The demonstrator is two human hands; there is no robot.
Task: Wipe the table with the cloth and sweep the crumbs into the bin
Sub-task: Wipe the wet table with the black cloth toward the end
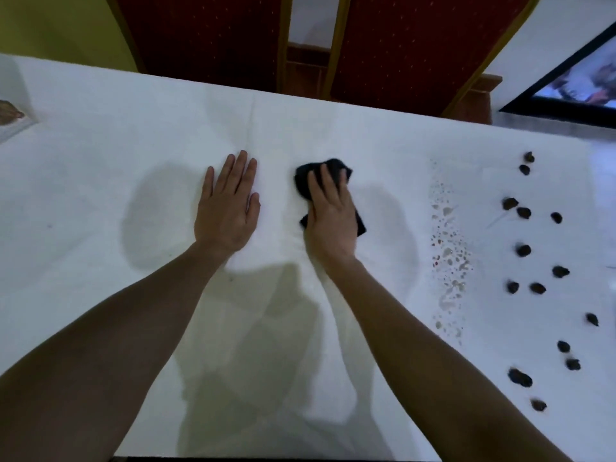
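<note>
Your right hand lies palm down on the black cloth, fingers curled over its far part and pressing it onto the white table; the cloth bunches out beyond your fingertips and a corner shows on each side of the palm, so the hand is closed down on it rather than lifting it. Your right forearm runs straight in from the lower right, wrist low and nearly level with the surface. Your left hand rests flat just to the left of the cloth hand, apart from it, fingers stretched out and close together, thumb tucked alongside, holding nothing; its forearm comes in from the lower left. To the right of the cloth hand, a band of droplets runs along the table, and farther right still the dark crumbs lie scattered, well apart from the cloth. Beyond your fingertips, past the far edge, stand two red chairs. At the far left edge, well away from your left hand, a small white plate with something brown on it is partly in view
</note>
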